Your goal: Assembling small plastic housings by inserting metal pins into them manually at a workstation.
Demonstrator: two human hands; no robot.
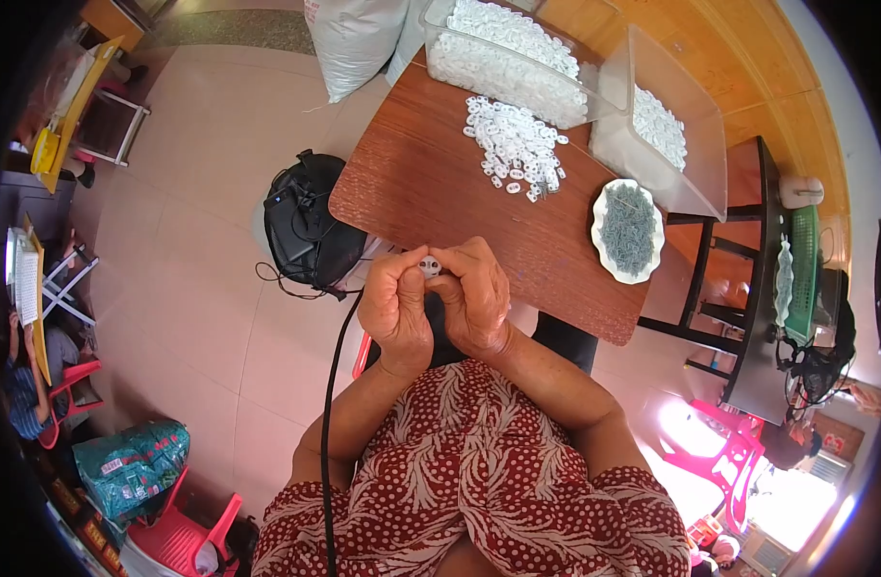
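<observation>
Close in front of me, at the table's near edge, my left hand (396,313) and my right hand (474,296) meet at the fingertips. Both are closed, pinching a small white oval plastic piece (429,264) with dark holes between thumbs and forefingers. Whether a screw or nail is in it is too small to tell. Beyond them, a loose pile of similar white plastic pieces (519,142) lies on the brown wooden table (412,159). To the right, a white scalloped dish (600,252) holds many thin grey metal screws or nails (629,229).
At the table's far side stand two clear plastic bins, one long bin (517,88) and one deeper bin (642,159), both with white pieces inside. A black bag (306,226) sits left of the table. A black cable (331,413) runs beside my left arm. White sacks (356,43) stand behind.
</observation>
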